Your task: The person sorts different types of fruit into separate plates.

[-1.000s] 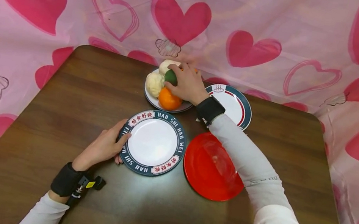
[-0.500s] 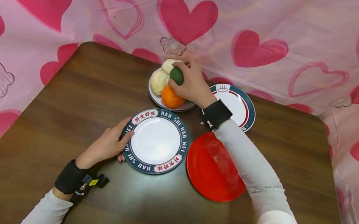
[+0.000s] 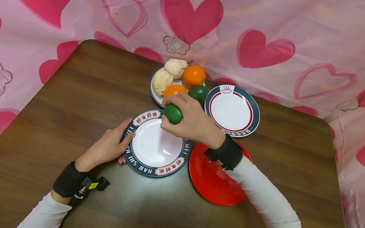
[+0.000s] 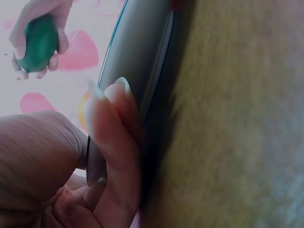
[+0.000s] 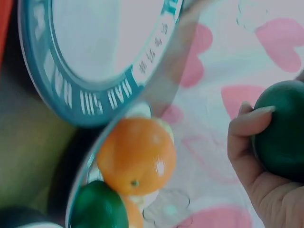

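Note:
My right hand point(image 3: 190, 121) grips a smooth dark green oval fruit point(image 3: 173, 114) above the far part of a white plate with a blue lettered rim point(image 3: 141, 168). The right wrist view shows fingers curled round this green fruit point(image 5: 282, 130). My left hand point(image 3: 108, 146) pinches the left rim of the same plate, thumb on top and fingers underneath. In the left wrist view the fingers point(image 4: 118, 152) press the plate's underside point(image 4: 137, 47). Behind, a fruit plate point(image 3: 154, 96) bears a second green fruit point(image 3: 198, 93), two oranges point(image 3: 193, 75) and two pale lumpy pieces point(image 3: 162, 82).
A red plate point(image 3: 214, 184) lies right of the lettered plate, partly under my right forearm. Another blue-rimmed white plate point(image 3: 232, 111) stands at the back right. The brown wooden table point(image 3: 77, 87) meets a pink heart-patterned curtain point(image 3: 269, 17) at its far edge.
My right hand has lifted the green fruit off the fruit plate and brought it forward over the lettered plate. An orange and the second green fruit are now uncovered. My left hand keeps its hold.

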`<state>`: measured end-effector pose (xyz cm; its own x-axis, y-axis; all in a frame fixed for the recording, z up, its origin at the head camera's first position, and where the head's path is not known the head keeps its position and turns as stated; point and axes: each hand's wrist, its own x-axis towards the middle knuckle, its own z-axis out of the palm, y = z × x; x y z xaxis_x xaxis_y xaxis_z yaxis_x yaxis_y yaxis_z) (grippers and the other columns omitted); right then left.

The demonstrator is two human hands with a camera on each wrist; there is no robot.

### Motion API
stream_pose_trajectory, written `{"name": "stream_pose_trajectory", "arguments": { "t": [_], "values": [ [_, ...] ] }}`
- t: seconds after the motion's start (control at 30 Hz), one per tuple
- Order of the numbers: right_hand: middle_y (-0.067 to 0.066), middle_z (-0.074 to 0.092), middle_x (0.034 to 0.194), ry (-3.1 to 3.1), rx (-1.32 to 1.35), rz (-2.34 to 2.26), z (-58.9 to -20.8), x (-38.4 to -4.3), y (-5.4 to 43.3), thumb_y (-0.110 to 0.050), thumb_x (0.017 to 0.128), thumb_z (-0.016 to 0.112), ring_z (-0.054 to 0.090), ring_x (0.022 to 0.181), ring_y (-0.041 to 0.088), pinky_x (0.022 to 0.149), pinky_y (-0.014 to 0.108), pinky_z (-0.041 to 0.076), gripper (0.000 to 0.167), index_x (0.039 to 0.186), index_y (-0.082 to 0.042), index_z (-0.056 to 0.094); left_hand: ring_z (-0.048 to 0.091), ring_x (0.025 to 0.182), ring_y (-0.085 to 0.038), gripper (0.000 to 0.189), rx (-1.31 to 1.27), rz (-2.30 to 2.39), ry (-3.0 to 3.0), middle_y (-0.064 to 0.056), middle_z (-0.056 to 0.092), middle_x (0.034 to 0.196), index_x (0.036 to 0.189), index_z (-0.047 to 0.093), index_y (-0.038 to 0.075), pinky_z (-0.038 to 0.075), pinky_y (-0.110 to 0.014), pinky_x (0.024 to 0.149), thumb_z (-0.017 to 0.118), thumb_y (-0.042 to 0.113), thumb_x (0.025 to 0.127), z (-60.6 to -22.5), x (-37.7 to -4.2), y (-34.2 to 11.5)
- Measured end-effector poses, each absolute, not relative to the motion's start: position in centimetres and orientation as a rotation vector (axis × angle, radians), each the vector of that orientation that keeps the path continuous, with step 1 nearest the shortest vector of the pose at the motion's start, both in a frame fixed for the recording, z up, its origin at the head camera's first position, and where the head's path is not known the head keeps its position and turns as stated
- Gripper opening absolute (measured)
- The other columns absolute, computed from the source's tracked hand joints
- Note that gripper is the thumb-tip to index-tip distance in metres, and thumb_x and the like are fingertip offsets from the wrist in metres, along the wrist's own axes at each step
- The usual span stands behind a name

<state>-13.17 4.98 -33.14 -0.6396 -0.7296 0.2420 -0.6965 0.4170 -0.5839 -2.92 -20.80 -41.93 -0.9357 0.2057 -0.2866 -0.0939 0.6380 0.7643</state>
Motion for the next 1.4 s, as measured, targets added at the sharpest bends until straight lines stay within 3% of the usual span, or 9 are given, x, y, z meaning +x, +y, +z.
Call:
{"name": "stream_pose_trajectory", "arguments": {
  "t": [0.33,0.57,0.83,1.1,1.27,1.4],
  "values": [
    [0.008,0.056,0.123,2.460,-1.311,-0.668,-36.4,-10.5,4.1,-0.032,0.094,0.069,0.061,0.099,0.017,0.081,0.021,0.056,0.042,0.132,-0.014,0.062,0.062,0.049,-0.019,0.066,0.054,1.163,2.515,-0.010,0.061,0.075,0.161,0.017,0.010,0.055,-0.033,0.053,0.051,0.028,0.108,-42.1,-3.2,-20.4],
    [0.006,0.053,0.132,2.488,-1.362,-0.508,-38.2,-9.9,3.4,-0.038,0.099,0.064,0.050,0.119,0.018,0.097,0.026,0.053,0.046,0.139,-0.016,0.056,0.060,0.048,-0.017,0.066,0.066,1.128,2.568,-0.010,0.060,0.075,0.161,0.018,0.008,0.053,-0.033,0.054,0.051,0.030,0.108,-42.0,-3.1,-20.6],
    [0.009,0.048,0.145,2.491,-1.406,-0.290,-39.8,-9.7,3.1,-0.045,0.103,0.056,0.046,0.130,0.022,0.102,0.028,0.052,0.054,0.148,-0.017,0.047,0.060,0.054,-0.013,0.067,0.092,1.069,2.623,-0.018,0.065,0.096,0.160,0.020,0.005,0.059,-0.034,0.069,0.051,0.031,0.108,-42.4,-3.2,-20.4],
    [0.009,0.045,0.150,2.465,-1.383,-0.234,-40.3,-10.1,3.5,-0.049,0.100,0.060,0.044,0.132,0.023,0.105,0.029,0.051,0.061,0.151,-0.020,0.043,0.062,0.060,-0.011,0.068,0.088,1.071,2.616,-0.022,0.065,0.111,0.161,0.017,0.003,0.060,-0.038,0.076,0.051,0.031,0.108,-42.5,-3.4,-20.3],
    [0.008,0.041,0.153,2.459,-1.329,-0.209,-39.6,-10.1,3.9,-0.061,0.095,0.059,0.040,0.137,0.024,0.111,0.038,0.047,0.074,0.156,-0.026,0.037,0.062,0.063,-0.011,0.067,0.100,1.072,2.624,-0.024,0.063,0.120,0.161,0.019,0.005,0.061,-0.037,0.078,0.051,0.032,0.108,-42.6,-3.6,-20.2],
    [0.007,0.035,0.160,2.529,-1.252,-0.305,-38.0,-10.9,4.9,-0.069,0.094,0.054,0.034,0.143,0.027,0.116,0.050,0.041,0.076,0.158,-0.034,0.034,0.061,0.063,-0.013,0.067,0.099,1.062,2.631,-0.024,0.063,0.118,0.160,0.019,0.005,0.061,-0.039,0.078,0.051,0.031,0.108,-42.7,-3.6,-20.2]
  ]
}}
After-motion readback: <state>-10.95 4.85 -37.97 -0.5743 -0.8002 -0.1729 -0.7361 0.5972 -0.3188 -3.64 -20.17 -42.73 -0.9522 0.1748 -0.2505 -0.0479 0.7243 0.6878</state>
